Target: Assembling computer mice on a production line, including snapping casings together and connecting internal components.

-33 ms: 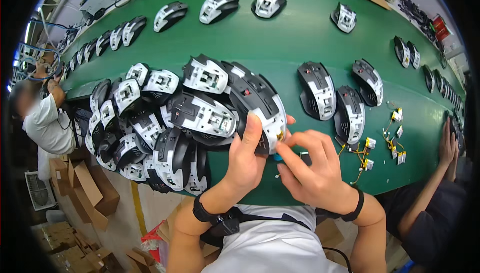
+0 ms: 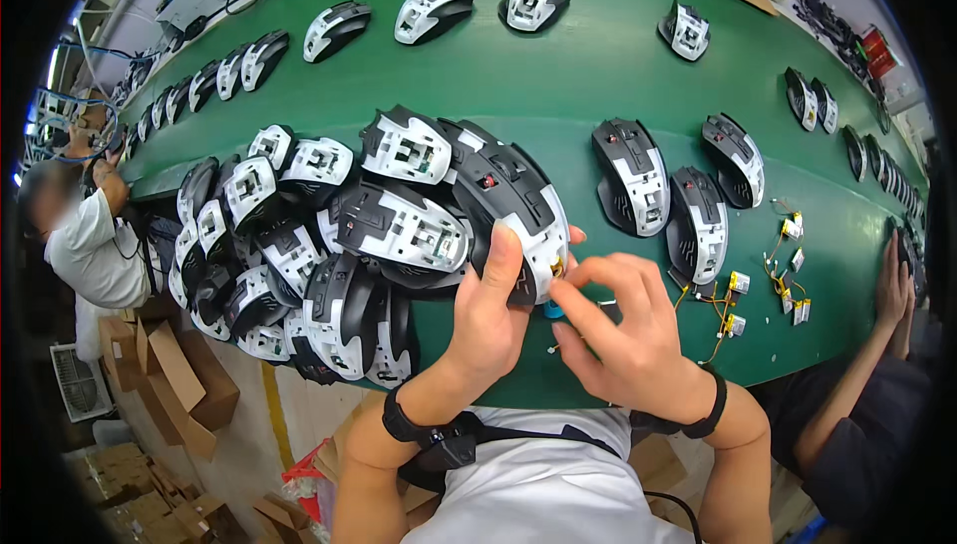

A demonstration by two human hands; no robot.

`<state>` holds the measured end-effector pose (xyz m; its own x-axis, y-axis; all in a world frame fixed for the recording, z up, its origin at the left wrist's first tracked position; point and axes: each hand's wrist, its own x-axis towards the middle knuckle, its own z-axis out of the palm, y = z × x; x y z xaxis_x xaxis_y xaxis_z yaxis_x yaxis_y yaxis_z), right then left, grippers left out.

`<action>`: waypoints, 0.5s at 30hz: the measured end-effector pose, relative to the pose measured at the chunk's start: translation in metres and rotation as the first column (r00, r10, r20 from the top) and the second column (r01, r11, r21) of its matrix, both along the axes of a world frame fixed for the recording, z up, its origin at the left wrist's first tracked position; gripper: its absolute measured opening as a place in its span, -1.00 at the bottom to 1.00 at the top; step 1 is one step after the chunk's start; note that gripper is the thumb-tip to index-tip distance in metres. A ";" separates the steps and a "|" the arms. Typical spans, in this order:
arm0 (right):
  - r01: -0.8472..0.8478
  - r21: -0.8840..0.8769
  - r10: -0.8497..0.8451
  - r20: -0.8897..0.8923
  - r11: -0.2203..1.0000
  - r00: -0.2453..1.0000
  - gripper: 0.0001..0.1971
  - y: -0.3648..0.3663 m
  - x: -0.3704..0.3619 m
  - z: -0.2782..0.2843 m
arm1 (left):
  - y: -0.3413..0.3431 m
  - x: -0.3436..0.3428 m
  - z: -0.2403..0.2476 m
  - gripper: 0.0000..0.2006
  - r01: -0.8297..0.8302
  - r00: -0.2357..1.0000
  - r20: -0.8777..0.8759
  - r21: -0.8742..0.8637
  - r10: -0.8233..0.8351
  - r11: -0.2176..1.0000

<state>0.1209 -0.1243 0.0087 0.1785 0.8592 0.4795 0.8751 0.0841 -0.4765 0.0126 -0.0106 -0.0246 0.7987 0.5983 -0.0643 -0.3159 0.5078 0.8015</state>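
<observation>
My left hand (image 2: 486, 323) is wrapped round the near end of a black and white computer mouse shell (image 2: 510, 188), thumb on top, holding it tilted over the table. At the shell's near end, the thumb and forefinger of my right hand (image 2: 630, 337) are bent close together beside a small yellowish part (image 2: 556, 270) in its opening. Whatever those fingertips pinch is hidden. Just under the shell shows a bit of a blue object (image 2: 553, 312). Small silver battery packs with thin wires (image 2: 736, 326) lie on the table to the right of my right hand.
A heap of mouse shells (image 2: 299, 255) lies to the left, and three stand right of my hands, including one by the batteries (image 2: 700, 225). More line the far side of the green table (image 2: 598, 75). One person (image 2: 100, 245) sits at left; another's hands (image 2: 894, 290) are at right.
My right fingers have shifted slightly at the near end of the mouse shell. My left hand keeps its hold, and the view has moved a little.
</observation>
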 end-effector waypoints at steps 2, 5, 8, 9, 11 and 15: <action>-0.066 -0.034 0.057 -0.232 0.997 0.971 -0.60 0.000 0.014 -0.009 | -0.004 0.002 0.005 -0.39 0.009 1.000 0.024 -0.074 -0.007 0.997; -0.181 -0.011 0.152 -0.493 0.983 0.857 -0.64 -0.006 0.025 -0.010 | -0.004 0.001 0.006 -0.40 0.048 0.998 0.055 -0.138 -0.041 0.989; -0.162 0.011 0.147 -0.479 0.987 0.866 -0.59 -0.004 0.019 -0.012 | 0.004 0.001 -0.001 -0.40 0.091 0.993 0.090 -0.216 -0.073 0.972; -0.161 0.010 0.146 -0.480 0.987 0.865 -0.59 -0.004 0.020 -0.012 | 0.003 0.001 -0.002 -0.40 0.092 0.993 0.088 -0.218 -0.074 0.972; -0.117 0.015 0.117 -0.231 0.993 0.966 -0.53 -0.004 0.023 -0.014 | 0.001 0.002 -0.004 -0.29 0.004 1.000 -0.009 -0.111 -0.005 0.994; -0.067 0.047 0.066 0.022 0.997 0.998 -0.44 -0.005 0.012 -0.011 | 0.001 0.002 0.000 -0.31 -0.029 1.000 -0.012 -0.128 0.027 0.991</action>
<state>0.1329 -0.1293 -0.0022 0.1117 0.8447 0.5235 0.8765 0.1646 -0.4525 0.0142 -0.0097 -0.0246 0.7807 0.6066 -0.1502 -0.3231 0.5976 0.7338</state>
